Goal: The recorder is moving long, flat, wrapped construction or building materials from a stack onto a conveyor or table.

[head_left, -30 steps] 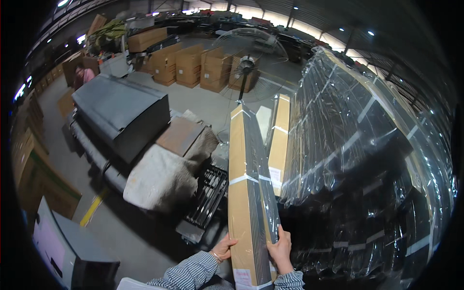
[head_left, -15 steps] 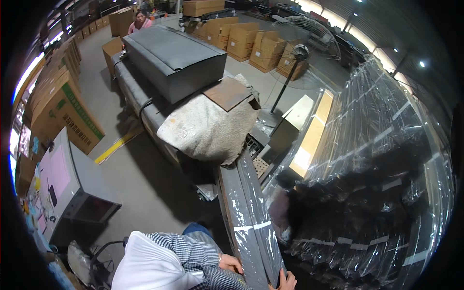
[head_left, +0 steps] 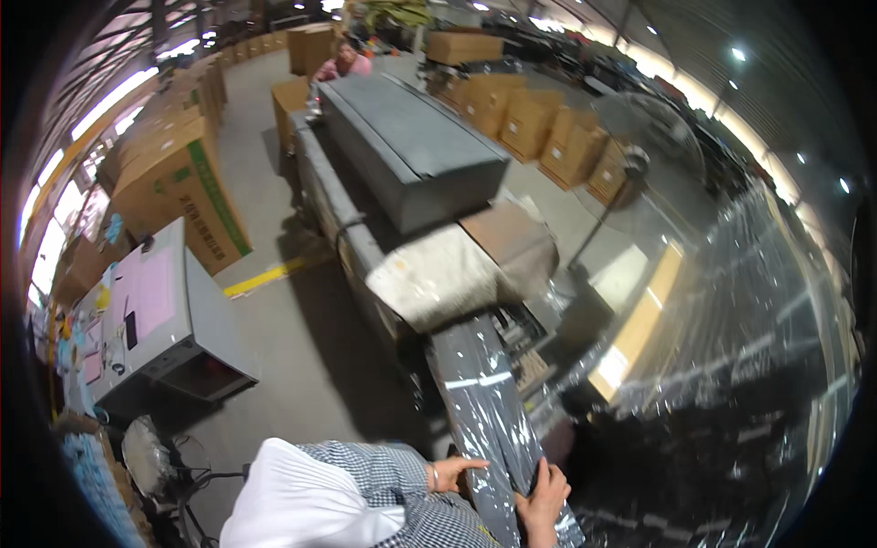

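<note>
In front of me, the person holds a long bundle [head_left: 484,406], dark grey, in shiny clear plastic and with a white band across it. It lies lengthwise away from the body, the near part between the two hands, the far end reaching to the edge of a whitish cloth [head_left: 434,281]. Whether this end rests on something or goes below the cloth, I cannot tell.

The left hand [head_left: 455,473] is at the left side: one digit lies straight over the plastic and the others are mostly hidden, so it seems the edge is pinched between them. The right hand [head_left: 545,504] takes the opposite side, its fingers bent around the edge and pressed on it. I think the hands are set on both sides because such a long piece could roll or twist with only one.

The band probably binds the parts together, and the plastic perhaps protects the surface from scratches. On the cloth is a brown board [head_left: 510,236], maybe as a weight. Farther, there is a long grey box [head_left: 411,137]. To the right stands a stack [head_left: 731,338] of plastic-wrapped dark goods.
</note>
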Motion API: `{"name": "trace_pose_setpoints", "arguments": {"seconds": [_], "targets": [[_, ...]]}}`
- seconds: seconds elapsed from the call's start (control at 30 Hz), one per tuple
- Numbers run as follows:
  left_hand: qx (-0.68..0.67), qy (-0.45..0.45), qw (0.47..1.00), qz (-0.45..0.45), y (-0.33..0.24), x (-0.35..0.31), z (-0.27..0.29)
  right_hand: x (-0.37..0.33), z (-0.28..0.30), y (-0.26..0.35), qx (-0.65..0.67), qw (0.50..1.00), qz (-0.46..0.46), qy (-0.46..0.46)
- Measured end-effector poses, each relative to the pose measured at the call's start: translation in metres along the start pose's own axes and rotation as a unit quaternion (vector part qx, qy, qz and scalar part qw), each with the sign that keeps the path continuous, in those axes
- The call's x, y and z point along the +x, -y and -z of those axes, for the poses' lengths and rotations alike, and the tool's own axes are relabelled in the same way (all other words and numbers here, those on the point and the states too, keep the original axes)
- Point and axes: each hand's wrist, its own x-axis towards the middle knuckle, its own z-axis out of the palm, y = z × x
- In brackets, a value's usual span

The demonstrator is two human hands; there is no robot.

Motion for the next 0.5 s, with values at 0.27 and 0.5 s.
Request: {"name": "trace_pose_setpoints", "arguments": {"seconds": [0.27,0.5], "targets": [[-0.05,0.011,0.998,0.046,-0.055,0.017,0.004,0.059,0.011,0.016,0.001,0.999,0.01,0.042],[-0.069,0.003,0.996,0.052,-0.112,0.028,0.015,0.12,-0.008,0.02,0.023,0.998,0.031,0.04]]}}
